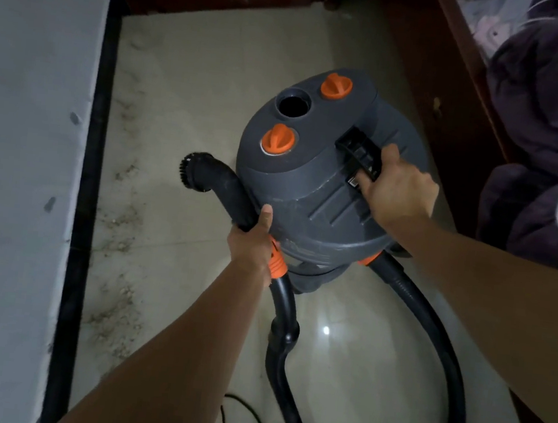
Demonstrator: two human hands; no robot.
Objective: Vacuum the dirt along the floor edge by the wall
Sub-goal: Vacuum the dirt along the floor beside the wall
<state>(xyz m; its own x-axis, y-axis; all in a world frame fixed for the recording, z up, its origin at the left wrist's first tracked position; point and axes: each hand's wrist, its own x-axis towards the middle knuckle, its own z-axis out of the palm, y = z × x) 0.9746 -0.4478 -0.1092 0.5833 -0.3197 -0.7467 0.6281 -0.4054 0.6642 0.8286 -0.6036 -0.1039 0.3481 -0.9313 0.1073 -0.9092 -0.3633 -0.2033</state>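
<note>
While the brush nozzle [196, 174] hangs in the air near the vacuum [313, 166], nothing gets picked up, and hauling the canister fwd could roll it or the hose [428, 316] over the dirt [111, 317] and spread it. Left hand [252, 243] is closed around the nozzle tube, right hand [397, 192] wrapped on the carry handle [359, 154]. Dirt lies along the black baseboard [91, 164], left of the vacuum.
</note>
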